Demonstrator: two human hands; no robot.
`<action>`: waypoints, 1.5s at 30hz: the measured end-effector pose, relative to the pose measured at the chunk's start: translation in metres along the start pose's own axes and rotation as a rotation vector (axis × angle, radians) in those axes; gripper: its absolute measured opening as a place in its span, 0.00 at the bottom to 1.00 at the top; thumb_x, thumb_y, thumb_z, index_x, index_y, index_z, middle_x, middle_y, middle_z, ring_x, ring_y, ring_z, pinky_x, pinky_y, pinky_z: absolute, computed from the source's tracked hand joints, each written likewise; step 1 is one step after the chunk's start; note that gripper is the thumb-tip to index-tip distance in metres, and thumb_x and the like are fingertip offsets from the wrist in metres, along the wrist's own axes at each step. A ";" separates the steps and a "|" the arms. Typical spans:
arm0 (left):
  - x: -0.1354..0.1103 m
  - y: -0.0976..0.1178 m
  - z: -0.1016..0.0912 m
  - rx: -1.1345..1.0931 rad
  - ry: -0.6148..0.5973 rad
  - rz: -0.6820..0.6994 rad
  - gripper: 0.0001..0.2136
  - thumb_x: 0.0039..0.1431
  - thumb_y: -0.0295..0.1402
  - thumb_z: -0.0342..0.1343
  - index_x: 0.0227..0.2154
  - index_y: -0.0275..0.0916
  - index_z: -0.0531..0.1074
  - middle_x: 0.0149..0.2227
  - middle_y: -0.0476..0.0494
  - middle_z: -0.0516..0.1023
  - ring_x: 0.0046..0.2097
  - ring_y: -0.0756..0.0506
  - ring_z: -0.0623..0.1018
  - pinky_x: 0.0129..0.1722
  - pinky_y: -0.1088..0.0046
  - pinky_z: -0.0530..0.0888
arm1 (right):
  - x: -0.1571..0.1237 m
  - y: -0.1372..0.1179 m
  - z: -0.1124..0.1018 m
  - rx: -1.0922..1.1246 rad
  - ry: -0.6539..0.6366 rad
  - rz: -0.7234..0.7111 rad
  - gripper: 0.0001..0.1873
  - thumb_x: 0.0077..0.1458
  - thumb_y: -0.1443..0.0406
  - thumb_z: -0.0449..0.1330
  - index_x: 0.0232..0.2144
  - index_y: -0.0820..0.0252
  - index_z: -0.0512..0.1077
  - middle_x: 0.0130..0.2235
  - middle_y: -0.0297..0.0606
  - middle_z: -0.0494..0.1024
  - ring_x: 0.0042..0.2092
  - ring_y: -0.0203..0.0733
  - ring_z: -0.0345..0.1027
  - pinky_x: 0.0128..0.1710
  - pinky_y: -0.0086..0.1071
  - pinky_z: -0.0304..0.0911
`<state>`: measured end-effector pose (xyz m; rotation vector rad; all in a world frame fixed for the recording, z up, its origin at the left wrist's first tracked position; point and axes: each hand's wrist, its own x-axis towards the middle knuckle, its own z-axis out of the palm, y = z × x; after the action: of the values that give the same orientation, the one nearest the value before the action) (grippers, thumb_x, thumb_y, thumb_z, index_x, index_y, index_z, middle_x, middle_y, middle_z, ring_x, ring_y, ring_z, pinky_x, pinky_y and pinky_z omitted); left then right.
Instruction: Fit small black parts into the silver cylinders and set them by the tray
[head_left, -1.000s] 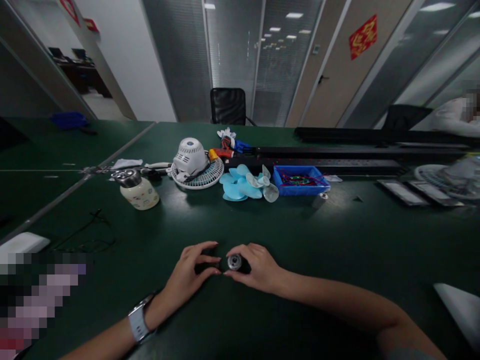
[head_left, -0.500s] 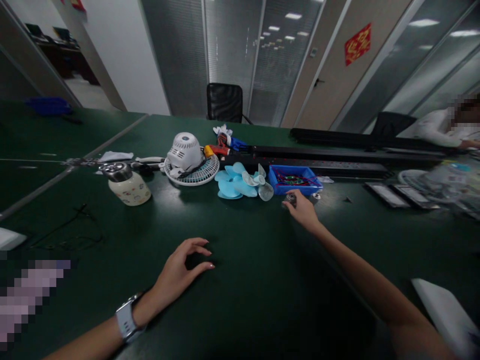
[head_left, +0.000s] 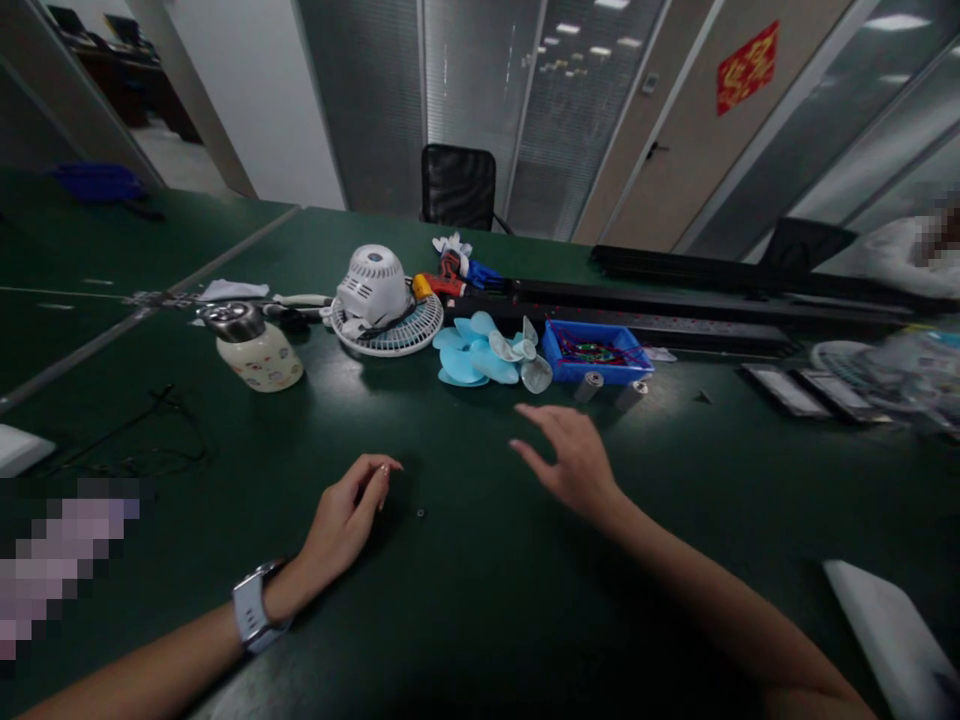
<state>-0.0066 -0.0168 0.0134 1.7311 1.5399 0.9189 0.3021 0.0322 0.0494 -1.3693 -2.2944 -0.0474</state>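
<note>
My left hand [head_left: 346,517], with a watch [head_left: 255,607] on its wrist, is closed above the green table [head_left: 465,610], thumb and fingers pressed together; whatever may be between them is too small to make out. A tiny ring-like piece [head_left: 421,513] lies just right of its fingertips. My right hand [head_left: 574,462] is open and holds nothing, thumb and fingers apart, over the middle of the table. Beyond it, two small silver cylinders [head_left: 589,387] stand in front of a blue tray [head_left: 598,376] with wires inside. Light-blue fan blades [head_left: 474,355] lie left of the tray.
A white fan body [head_left: 373,287] rests on its round grille [head_left: 401,340]. Left of it stands a cream flask [head_left: 262,358]. Behind lie a power drill [head_left: 442,284] and long black rails [head_left: 675,305]. A thin cable [head_left: 135,430] lies left; another person [head_left: 904,260] is at far right.
My right hand has let go of a silver cylinder, leaving it by the tray, and moved back towards me, opening. My left hand has closed its fingers; the tiny ring now shows.
</note>
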 end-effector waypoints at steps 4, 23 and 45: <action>0.001 -0.002 -0.002 0.002 0.032 -0.021 0.13 0.67 0.41 0.42 0.41 0.41 0.69 0.26 0.52 0.67 0.27 0.47 0.70 0.27 0.73 0.66 | 0.000 -0.062 0.030 0.260 -0.331 -0.290 0.27 0.60 0.49 0.54 0.57 0.52 0.66 0.42 0.38 0.77 0.42 0.40 0.70 0.40 0.34 0.62; 0.001 0.000 -0.002 0.073 -0.026 -0.052 0.15 0.64 0.43 0.41 0.38 0.41 0.69 0.20 0.56 0.61 0.22 0.47 0.65 0.23 0.74 0.60 | 0.027 0.113 -0.035 -0.365 0.230 0.403 0.19 0.62 0.53 0.52 0.41 0.54 0.80 0.35 0.41 0.78 0.34 0.43 0.68 0.31 0.33 0.54; 0.001 -0.002 -0.002 0.112 -0.019 -0.006 0.14 0.65 0.43 0.41 0.37 0.43 0.70 0.20 0.55 0.65 0.22 0.47 0.68 0.23 0.74 0.62 | 0.027 0.138 -0.016 -0.325 0.139 0.508 0.18 0.60 0.53 0.54 0.42 0.52 0.79 0.39 0.42 0.80 0.37 0.45 0.71 0.31 0.32 0.58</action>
<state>-0.0091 -0.0157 0.0130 1.8063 1.6103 0.8244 0.4134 0.1200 0.0469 -2.0069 -1.8201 -0.3512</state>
